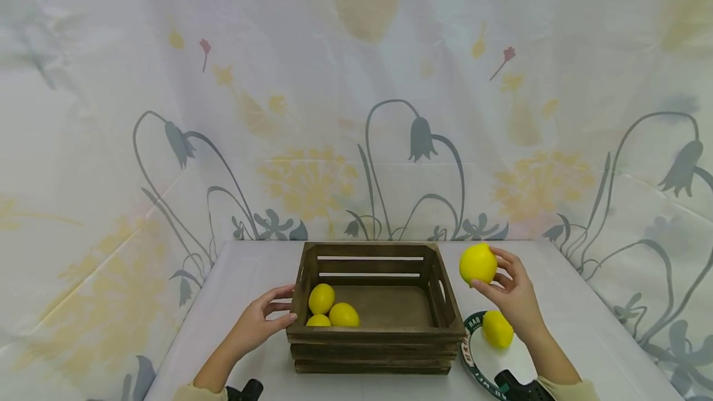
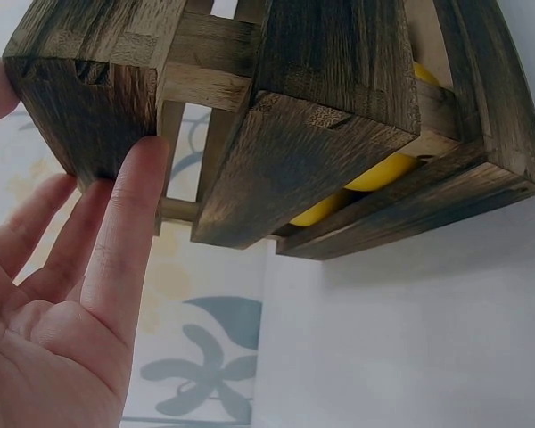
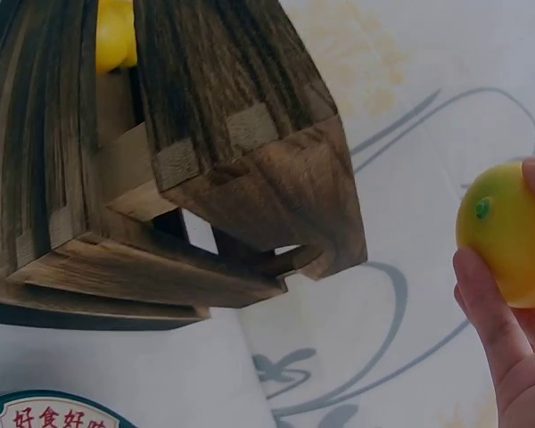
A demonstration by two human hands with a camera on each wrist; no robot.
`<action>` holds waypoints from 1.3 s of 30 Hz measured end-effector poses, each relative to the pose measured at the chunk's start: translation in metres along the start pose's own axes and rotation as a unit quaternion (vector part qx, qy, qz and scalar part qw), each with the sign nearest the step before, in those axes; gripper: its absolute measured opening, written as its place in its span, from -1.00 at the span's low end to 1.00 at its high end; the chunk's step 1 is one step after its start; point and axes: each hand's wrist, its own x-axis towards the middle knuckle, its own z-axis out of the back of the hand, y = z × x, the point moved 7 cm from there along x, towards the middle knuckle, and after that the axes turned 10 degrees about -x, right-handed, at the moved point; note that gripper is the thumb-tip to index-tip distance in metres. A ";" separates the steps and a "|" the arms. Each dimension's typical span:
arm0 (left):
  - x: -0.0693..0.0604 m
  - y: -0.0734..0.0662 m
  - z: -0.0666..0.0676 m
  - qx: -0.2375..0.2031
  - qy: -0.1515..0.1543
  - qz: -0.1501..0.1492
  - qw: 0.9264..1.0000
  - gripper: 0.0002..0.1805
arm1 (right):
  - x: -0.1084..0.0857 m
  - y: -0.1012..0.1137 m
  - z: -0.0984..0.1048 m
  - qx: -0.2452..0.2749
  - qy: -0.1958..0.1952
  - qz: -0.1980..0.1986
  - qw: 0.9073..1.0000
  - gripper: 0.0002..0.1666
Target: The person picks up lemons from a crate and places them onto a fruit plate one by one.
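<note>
A brown slatted wooden crate stands on the white table, with three yellow lemons visible at its left end. My left hand touches the crate's left side near the top, its fingers extended against the wood. To the right of the crate, my right hand holds a lemon up between thumb and fingers. The held lemon shows a green stem spot in the right wrist view. Under that hand, another lemon lies on a round plate.
The plate has a dark green rim with lettering and sits close to the crate's right front corner. Behind the white table hangs a flower-patterned cloth. Gaps between slats and a handle slot open the crate's sides.
</note>
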 end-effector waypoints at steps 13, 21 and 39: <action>0.000 0.001 0.000 -0.001 0.003 -0.005 1.000 -0.39 | -0.009 -0.023 0.002 -0.013 0.000 -0.034 0.999 -0.25; 0.000 -0.002 -0.001 -0.001 0.003 -0.006 1.000 -0.38 | -0.014 -0.043 0.006 -0.034 -0.006 -0.070 0.997 -0.22; 0.001 0.002 0.001 0.002 0.005 -0.005 1.000 -0.38 | -0.031 -0.078 0.012 -0.107 0.018 -0.160 0.981 -0.14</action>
